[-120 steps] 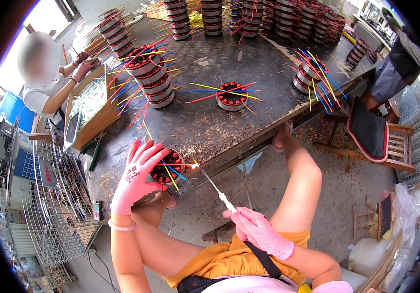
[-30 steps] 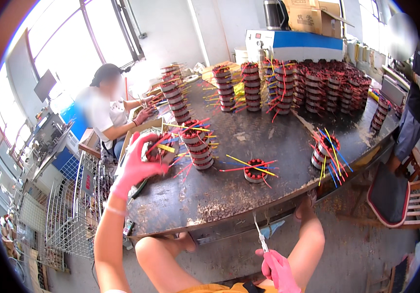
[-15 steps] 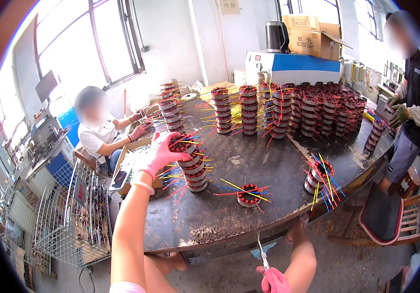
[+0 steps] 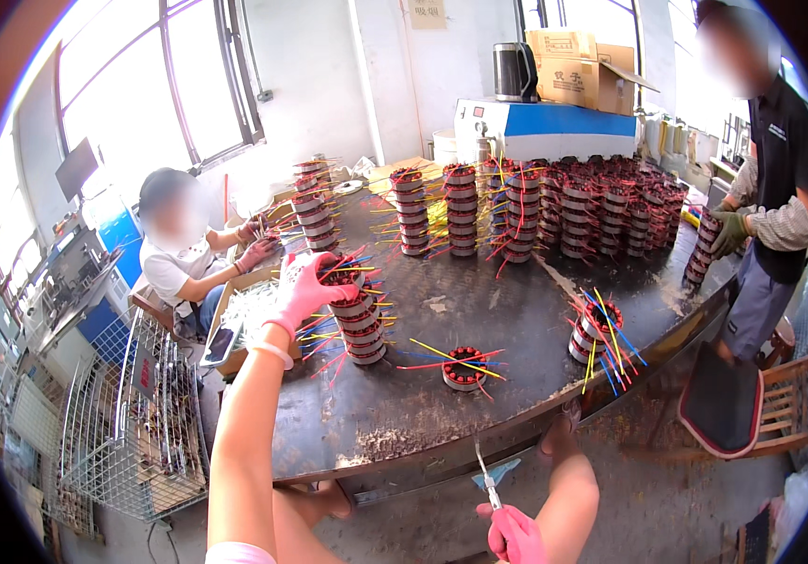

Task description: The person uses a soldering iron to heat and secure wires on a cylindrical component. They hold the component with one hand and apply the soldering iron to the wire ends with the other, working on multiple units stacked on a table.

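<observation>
My left hand (image 4: 308, 289), in a pink glove, reaches out over the dark metal table (image 4: 479, 301) and rests on the top motor stator of a short stack (image 4: 359, 315) with coloured wires sticking out. My right hand (image 4: 515, 532), also in a pink glove, is low at the picture's bottom edge below the table edge and grips a thin metal pick tool (image 4: 485, 473) pointing up. A single stator (image 4: 465, 367) lies on the table in front of me, right of the stack.
Many stator stacks (image 4: 554, 207) fill the far table. Another small stack (image 4: 594, 334) stands at the right. A seated person (image 4: 188, 258) works at the left, a standing person (image 4: 770, 188) at the right. A wire basket (image 4: 132, 423) and a wooden chair (image 4: 752, 404) flank me.
My left hand carried a stator from the table's near edge out to the stack and set it on top. My head rose, and my right hand with the tool dropped lower.
</observation>
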Demonstrator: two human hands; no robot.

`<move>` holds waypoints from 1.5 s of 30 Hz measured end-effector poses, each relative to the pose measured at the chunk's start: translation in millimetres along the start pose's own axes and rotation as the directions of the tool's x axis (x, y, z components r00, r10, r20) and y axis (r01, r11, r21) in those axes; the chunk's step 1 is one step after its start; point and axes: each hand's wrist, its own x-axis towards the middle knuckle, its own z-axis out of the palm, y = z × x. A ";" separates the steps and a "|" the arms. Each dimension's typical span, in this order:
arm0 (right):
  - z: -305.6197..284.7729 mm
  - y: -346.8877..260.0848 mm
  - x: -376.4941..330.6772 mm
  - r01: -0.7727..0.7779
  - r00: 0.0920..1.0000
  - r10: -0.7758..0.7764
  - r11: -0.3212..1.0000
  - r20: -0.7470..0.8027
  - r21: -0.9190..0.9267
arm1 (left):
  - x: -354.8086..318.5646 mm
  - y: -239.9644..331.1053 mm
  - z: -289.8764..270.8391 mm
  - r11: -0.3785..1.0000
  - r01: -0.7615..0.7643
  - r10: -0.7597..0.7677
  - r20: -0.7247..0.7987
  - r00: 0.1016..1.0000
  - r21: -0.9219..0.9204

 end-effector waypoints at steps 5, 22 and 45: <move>4.4 -8.0 -4.9 -0.009 1.000 0.009 1.000 -0.006 -0.018 | -1.8 -3.1 0.9 0.999 0.023 -0.024 0.029 0.999 0.022; -16.3 -22.5 -11.5 -0.037 0.996 0.037 0.999 -0.087 0.004 | -92.5 81.0 173.8 0.850 -0.491 0.520 0.151 0.841 -0.191; -15.6 -13.3 -6.3 0.099 0.989 -0.104 0.994 -0.106 -0.046 | 20.9 -30.3 8.3 0.935 -0.057 0.127 0.179 0.976 -0.349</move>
